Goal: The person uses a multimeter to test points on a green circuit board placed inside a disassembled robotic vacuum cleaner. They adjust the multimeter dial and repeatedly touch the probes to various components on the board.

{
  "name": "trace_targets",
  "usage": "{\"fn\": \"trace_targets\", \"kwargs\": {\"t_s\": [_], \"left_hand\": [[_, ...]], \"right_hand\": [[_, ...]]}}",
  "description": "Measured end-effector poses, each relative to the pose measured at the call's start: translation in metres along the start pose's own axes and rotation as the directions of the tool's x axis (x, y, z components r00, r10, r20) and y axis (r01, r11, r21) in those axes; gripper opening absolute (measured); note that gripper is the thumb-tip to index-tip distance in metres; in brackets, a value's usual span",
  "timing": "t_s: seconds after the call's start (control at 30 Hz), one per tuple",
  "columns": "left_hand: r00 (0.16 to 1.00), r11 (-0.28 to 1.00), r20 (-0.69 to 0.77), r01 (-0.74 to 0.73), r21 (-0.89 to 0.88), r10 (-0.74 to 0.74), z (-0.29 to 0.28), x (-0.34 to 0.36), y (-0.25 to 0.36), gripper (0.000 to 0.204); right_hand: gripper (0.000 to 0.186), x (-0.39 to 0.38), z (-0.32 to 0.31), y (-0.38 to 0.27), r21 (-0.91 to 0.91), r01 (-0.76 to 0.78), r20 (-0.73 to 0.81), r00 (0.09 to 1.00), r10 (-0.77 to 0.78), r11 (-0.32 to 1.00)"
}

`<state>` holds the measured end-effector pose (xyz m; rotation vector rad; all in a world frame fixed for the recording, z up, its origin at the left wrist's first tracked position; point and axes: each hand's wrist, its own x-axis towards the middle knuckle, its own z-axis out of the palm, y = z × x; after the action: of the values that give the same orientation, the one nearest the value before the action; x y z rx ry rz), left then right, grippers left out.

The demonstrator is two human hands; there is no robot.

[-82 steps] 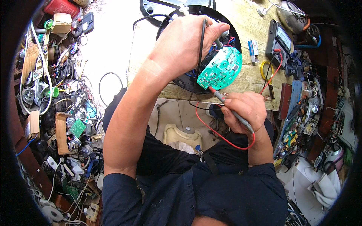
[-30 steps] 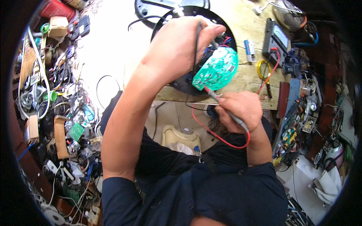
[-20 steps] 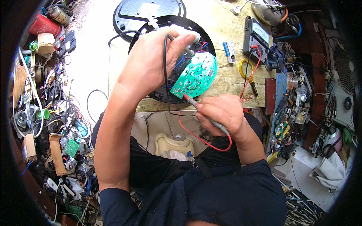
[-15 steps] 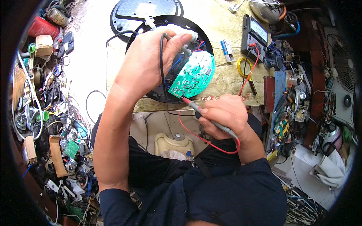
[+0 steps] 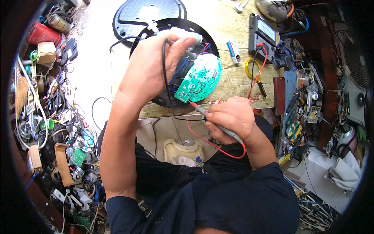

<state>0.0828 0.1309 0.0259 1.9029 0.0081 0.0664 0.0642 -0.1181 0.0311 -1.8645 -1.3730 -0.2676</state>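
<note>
A green circuit board lies tilted in a round black housing on the wooden bench. Over the housing's left side, my left hand is closed round a grey test probe with a black lead; its tip is hidden behind the hand. My right hand grips a second grey test probe with a red front end, like a pen. Its tip is at the board's lower edge, but contact is too small to make out. The red lead loops below my right hand.
An analog multimeter stands at the bench's right, leads plugged in. Near it are a small blue-white box and a yellow ring of tape. A round black cover lies behind the housing. Cables and electronic scrap crowd both sides.
The whole view has shifted slightly. Both hands keep their holds, and the red-ended probe stays at the board's lower edge.
</note>
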Motion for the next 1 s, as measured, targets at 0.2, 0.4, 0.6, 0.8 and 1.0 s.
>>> {"fn": "trace_targets", "kwargs": {"t_s": [0.2, 0.4, 0.6, 0.8, 1.0], "left_hand": [[1.0, 1.0, -0.001, -0.009, 0.014, 0.009, 0.001, 0.001, 0.002, 0.031], [0.997, 0.99, -0.011, -0.072, 0.12, 0.074, -0.003, 0.001, 0.004, 0.033], [0.992, 0.982, -0.004, -0.12, 0.145, 0.122, -0.001, 0.002, -0.002, 0.039], [0.99, 0.979, -0.011, -0.138, 0.15, 0.141, 0.001, 0.003, -0.006, 0.039], [0.992, 0.972, -0.008, -0.125, 0.201, 0.129, -0.001, 0.004, 0.0, 0.047]], "right_hand": [[0.026, -0.004, -0.002, 0.0, 0.0, -0.013, 0.015, 1.0, 0.013, 1.0], [0.027, -0.006, -0.002, -0.002, 0.02, -0.059, 0.068, 0.996, 0.057, 0.998], [0.026, -0.005, 0.0, -0.004, -0.009, -0.062, 0.065, 0.996, 0.063, 0.998], [0.032, 0.001, -0.002, -0.002, -0.011, -0.026, 0.068, 0.997, 0.027, 1.0], [0.035, -0.001, -0.001, -0.002, -0.025, -0.025, 0.053, 0.998, 0.026, 0.999]]}}
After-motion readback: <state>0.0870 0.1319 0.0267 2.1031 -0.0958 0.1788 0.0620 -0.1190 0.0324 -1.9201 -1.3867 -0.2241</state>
